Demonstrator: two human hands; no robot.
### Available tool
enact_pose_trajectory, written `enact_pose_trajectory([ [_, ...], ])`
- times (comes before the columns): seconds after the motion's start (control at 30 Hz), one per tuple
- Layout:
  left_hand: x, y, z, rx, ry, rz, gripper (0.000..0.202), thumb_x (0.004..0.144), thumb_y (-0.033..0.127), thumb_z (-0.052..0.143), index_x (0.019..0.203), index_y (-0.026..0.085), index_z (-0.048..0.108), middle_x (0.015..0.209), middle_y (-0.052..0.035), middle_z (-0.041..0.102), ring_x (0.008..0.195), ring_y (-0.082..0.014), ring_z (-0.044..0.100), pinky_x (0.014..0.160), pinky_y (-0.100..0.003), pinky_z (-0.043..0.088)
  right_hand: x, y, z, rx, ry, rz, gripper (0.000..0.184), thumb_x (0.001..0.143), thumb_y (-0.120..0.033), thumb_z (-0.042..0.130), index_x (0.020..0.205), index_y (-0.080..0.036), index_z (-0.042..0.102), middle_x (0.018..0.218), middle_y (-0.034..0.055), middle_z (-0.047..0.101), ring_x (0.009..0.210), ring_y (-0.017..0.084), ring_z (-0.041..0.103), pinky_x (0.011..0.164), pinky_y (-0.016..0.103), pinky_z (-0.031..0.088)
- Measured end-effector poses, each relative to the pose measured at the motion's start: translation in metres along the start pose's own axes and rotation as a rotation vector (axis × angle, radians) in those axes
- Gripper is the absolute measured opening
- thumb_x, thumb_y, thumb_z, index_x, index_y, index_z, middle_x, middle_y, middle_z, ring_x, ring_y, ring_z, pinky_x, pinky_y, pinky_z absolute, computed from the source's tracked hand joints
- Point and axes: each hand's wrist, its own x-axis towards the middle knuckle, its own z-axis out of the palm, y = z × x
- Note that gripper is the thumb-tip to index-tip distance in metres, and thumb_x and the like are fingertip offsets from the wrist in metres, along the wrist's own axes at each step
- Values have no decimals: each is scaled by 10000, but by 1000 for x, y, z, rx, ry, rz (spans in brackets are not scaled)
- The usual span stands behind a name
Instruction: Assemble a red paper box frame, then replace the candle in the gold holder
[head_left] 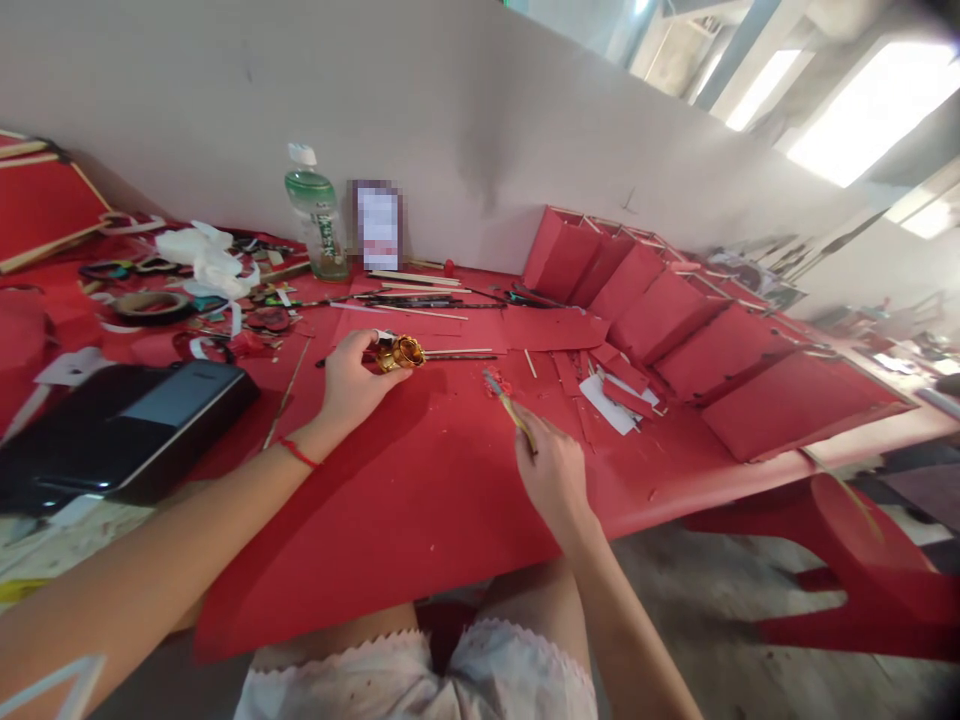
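My left hand [358, 375] is closed round a small shiny gold, cup-like ornament [401, 353], held above the red-covered table [375, 500]. A red string bracelet circles that wrist. To the right, my right hand [553, 470] grips a slim tool with a yellowish handle [517, 417] and a flat grey-blue tip. Its tip touches or hovers just over a little heap of red crumbs or paste [499, 382]; which, I cannot tell. Whether the tool is a knife or a brush is too small to make out. Thin sticks [457, 353] lie behind the ornament.
A green-labelled bottle [319, 220] and an upright phone [379, 225] stand by the wall. At left are a black case [135, 430], a tape roll [150, 307] and scraps. Red box-like frames [675, 310] line the right back, with paper scraps [611, 400] before them. A red stool [847, 560] stands right.
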Motion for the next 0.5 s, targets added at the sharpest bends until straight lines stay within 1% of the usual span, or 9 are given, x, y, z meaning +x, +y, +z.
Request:
enact_pose_trajectory([
  [0.07,0,1,1,-2,-16,17,431,594,326,885,920,219,624,932,-37,702,849,-225,665,809,-378,552,0,9,-1,3,44,56,456,997,-206,433,1408,-243,628,998,77,760,827,180,711,725,243,496],
  [0.13,-1,2,2,-5,-36,37,429,595,337,885,908,221,617,930,-34,698,846,-221,660,807,-372,548,0,17,0,-4,26,87,425,987,-201,463,1356,-228,674,976,81,766,826,184,714,720,244,494],
  [0.2,-2,4,3,-7,-52,57,424,600,348,883,904,223,614,943,-34,696,854,-222,657,815,-370,544,0,21,1,7,-11,87,406,981,-191,484,1327,-220,694,976,83,774,847,186,722,732,240,495],
  [0.37,-2,4,3,-21,-51,67,441,610,362,876,939,217,622,957,-39,696,879,-231,658,832,-373,537,1,23,0,53,-42,86,382,988,-188,496,1305,-215,708,1007,87,787,905,188,740,784,234,505],
  [0.5,-2,3,3,-21,-45,56,451,596,342,886,941,213,626,949,-44,697,879,-235,660,824,-375,537,4,23,-5,51,-55,113,374,978,-184,510,1283,-226,722,994,85,794,905,196,747,765,237,502],
])
